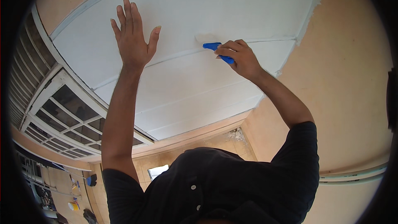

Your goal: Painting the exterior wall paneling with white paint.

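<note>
Overhead is a large white panel [178, 12] with narrow seam lines and rough pale edges at the right. My left hand [133, 41] is raised against it at the upper left, fingers straight and slightly apart, palm toward the panel, holding nothing. My right hand [238, 58] grips a blue-handled tool [212, 45], with fingers curled round the handle. The tool's pale, flat head is at the panel, just above a seam; its exact shape is hard to make out.
Barred white windows [71, 114] run along the left. A peach wall [340, 91] rises at the right, with long pale pipes [352, 180] low down. The tiled floor [236, 145] shows debris in a corner; a yellow bucket [73, 205] and small items lie at lower left.
</note>
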A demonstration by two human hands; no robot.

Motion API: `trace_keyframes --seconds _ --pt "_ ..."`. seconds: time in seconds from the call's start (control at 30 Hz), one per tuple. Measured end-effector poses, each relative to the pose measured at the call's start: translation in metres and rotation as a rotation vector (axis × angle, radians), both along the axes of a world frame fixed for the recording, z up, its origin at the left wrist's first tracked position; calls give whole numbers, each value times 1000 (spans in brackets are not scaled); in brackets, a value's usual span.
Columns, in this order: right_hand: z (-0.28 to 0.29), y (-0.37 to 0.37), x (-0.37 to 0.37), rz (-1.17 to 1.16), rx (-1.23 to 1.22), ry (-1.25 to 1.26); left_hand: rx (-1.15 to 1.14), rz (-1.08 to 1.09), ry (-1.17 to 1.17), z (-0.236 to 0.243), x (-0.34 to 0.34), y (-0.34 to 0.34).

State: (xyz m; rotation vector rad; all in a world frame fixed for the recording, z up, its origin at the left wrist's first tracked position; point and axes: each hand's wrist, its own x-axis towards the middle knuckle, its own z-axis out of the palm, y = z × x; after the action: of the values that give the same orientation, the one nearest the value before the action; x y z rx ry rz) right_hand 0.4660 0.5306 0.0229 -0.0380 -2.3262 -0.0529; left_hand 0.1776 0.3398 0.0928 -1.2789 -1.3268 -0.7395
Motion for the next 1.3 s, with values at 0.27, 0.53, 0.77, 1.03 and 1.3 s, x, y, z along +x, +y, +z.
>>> trace_keyframes --seconds 0.27,0.53,0.77,1.03,1.3 --pt "145 26 -13 34 -76 125 24 -42 7 3 7 8" --pt "156 37 -13 65 303 511 -7 -73 -21 -6 15 14" --pt "-15 28 16 -125 241 134 -35 -66 -53 -21 6 -2" --pt "78 44 22 28 -191 -97 -43 -82 -71 -29 -3 8" --pt "194 54 32 33 228 455 -34 -136 -63 -24 21 21"
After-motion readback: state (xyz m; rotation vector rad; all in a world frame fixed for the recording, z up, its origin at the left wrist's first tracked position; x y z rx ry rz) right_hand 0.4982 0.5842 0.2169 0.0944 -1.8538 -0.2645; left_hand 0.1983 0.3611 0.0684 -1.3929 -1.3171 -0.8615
